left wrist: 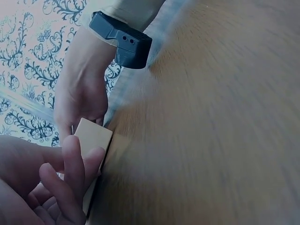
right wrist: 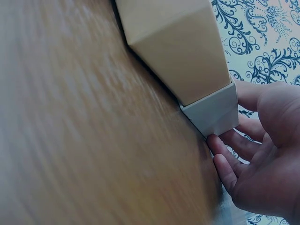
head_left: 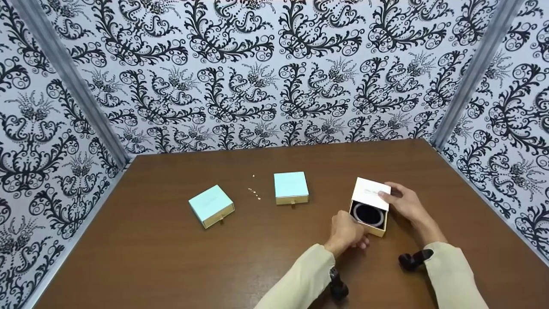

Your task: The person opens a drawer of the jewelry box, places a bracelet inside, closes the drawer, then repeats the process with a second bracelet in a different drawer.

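On the right of the table, in the head view, is a drawer-style gift box with a white sleeve [head_left: 369, 191]. Its tan drawer [head_left: 377, 231] is partly out, and a pale round bangle [head_left: 358, 219] lies on the black lining inside. My left hand [head_left: 346, 230] grips the drawer at its front, fingers curled; the exact grip is partly hidden. My right hand [head_left: 406, 203] holds the sleeve from the right, its thumb on top. In the right wrist view the fingers [right wrist: 227, 171] reach the sleeve's lower edge [right wrist: 215, 112].
Two closed mint-green boxes with tan drawers and small pull tabs stand to the left: one box [head_left: 291, 185] near the middle, another box [head_left: 211, 205] turned at an angle. Small pale specks [head_left: 254, 192] lie between them. Patterned walls [head_left: 274, 77] enclose the brown table [head_left: 206, 266].
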A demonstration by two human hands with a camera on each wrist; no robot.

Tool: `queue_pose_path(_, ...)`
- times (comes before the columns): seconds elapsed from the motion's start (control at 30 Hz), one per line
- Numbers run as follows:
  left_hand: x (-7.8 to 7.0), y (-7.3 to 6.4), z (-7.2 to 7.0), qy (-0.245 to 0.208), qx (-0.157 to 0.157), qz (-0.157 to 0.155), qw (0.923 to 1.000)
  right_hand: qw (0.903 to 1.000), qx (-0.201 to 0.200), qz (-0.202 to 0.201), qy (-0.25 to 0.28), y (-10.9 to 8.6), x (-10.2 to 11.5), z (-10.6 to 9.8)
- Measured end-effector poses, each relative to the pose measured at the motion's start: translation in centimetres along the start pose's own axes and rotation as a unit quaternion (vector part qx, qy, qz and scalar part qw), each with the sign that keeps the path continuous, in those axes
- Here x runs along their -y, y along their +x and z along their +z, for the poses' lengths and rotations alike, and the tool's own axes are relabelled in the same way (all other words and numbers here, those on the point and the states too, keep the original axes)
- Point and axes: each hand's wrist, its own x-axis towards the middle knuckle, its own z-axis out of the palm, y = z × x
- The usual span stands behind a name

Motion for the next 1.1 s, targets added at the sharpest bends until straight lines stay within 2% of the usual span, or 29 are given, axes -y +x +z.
queue_pose_path(0.13, 0.0, 0.2, 0.2, -0.005, -0.004, 0.005, 1.0, 1.0, 0.001, 0.0, 0.001, 0.0, -0.1, -0.1)
queue_pose_path(0.43, -0.1, 0.9, 0.4, -0.02, -0.017, -0.011, 0.9996, 1.0, 0.001, -0.003, 0.004, 0.1, 0.1, 0.0)
queue_pose_path(0.73, 0.2, 1.7, 0.8, -0.039, -0.031, 0.003, 0.9988, 0.9997, 0.018, 0.004, 0.012, 0.2, 0.5, 0.1)
queue_pose_path(0.9, 0.4, 1.9, 1.3, -0.053, -0.044, 0.01, 0.9975, 0.9998, 0.015, 0.006, 0.01, 0.1, 0.3, 0.1)
queue_pose_path(1.1, 0.4, 2.0, 1.7, -0.063, -0.046, 0.009, 0.9969, 0.9998, 0.013, 0.013, 0.011, 0.0, 0.1, 0.0)
